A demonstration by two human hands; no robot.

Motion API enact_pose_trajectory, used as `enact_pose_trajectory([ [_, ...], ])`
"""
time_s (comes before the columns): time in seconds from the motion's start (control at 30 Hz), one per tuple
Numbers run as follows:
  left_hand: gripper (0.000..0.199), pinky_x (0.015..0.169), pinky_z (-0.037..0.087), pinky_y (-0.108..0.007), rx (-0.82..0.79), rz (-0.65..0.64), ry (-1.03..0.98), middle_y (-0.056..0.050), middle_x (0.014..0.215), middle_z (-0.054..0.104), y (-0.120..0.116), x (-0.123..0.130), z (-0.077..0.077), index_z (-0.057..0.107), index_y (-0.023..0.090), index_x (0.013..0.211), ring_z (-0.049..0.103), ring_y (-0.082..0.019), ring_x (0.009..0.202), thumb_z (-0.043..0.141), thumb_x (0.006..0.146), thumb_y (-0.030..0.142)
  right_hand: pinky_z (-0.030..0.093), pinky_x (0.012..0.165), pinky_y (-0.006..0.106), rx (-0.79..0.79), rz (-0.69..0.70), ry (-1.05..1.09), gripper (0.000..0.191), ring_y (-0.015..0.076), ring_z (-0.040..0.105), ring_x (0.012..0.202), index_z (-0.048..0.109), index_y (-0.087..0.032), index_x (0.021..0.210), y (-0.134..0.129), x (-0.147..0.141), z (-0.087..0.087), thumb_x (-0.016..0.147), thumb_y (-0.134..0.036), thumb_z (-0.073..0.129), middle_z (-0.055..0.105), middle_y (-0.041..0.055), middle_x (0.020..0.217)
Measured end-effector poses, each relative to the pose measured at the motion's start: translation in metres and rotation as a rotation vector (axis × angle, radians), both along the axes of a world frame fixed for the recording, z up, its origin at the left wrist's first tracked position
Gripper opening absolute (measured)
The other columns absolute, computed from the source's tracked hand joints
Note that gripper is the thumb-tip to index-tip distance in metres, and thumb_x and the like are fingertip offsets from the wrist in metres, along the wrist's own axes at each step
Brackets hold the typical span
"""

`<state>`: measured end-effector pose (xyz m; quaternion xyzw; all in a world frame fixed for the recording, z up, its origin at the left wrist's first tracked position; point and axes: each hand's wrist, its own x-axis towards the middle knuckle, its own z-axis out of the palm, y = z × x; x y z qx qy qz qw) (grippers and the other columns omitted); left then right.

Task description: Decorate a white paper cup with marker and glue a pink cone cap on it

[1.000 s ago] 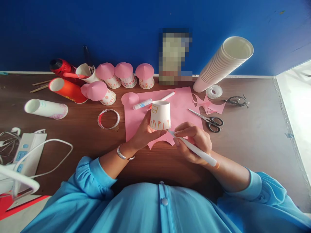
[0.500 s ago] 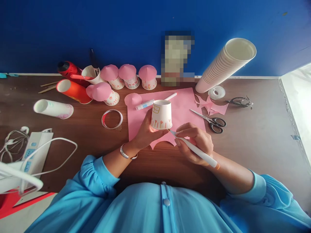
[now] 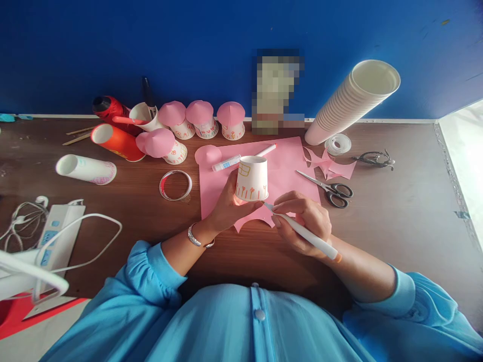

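Note:
A white paper cup (image 3: 257,176), upside down, sits in my left hand (image 3: 226,205), whose thumb runs under its rim. Red and orange flowers are drawn along the cup's lower edge, and a yellow window shows at its upper left. Between the thumb and fingers of my right hand (image 3: 306,221) is a white marker (image 3: 315,242) with an orange end. Its tip is close to the cup's rim and my left thumb; whether it touches is hard to tell. Beneath both hands lies a cut sheet of pink paper (image 3: 290,176).
Scissors (image 3: 335,193) and pink scraps (image 3: 334,168) lie right of the sheet. A tall stack of cups (image 3: 347,108) leans at the back right. Pink-roofed cups (image 3: 231,120) stand along the wall. A tape roll (image 3: 175,185) is left, near a power strip (image 3: 56,241).
The whole view has shifted very slightly. My hands, the cup and the marker keep almost the same pose.

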<state>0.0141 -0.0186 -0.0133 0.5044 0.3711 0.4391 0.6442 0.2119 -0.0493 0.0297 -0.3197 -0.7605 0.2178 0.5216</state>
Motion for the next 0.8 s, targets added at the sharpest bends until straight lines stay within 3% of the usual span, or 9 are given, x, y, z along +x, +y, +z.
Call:
enact_pose_trajectory([
  [0.8, 0.074, 0.093, 0.061, -0.043, -0.027, -0.037, 0.006, -0.008, 0.125, 0.068, -0.0010, -0.0028, -0.0045, 0.051, 0.028, 0.134, 0.069, -0.028, 0.115, 0.095, 0.077, 0.047, 0.059, 0.057, 0.029, -0.009, -0.055, 0.019, 0.020, 0.0177, 0.073, 0.068, 0.067, -0.023, 0.105, 0.0013, -0.0008, -0.0035, 0.093, -0.008, 0.070, 0.072, 0.0022, 0.082],
])
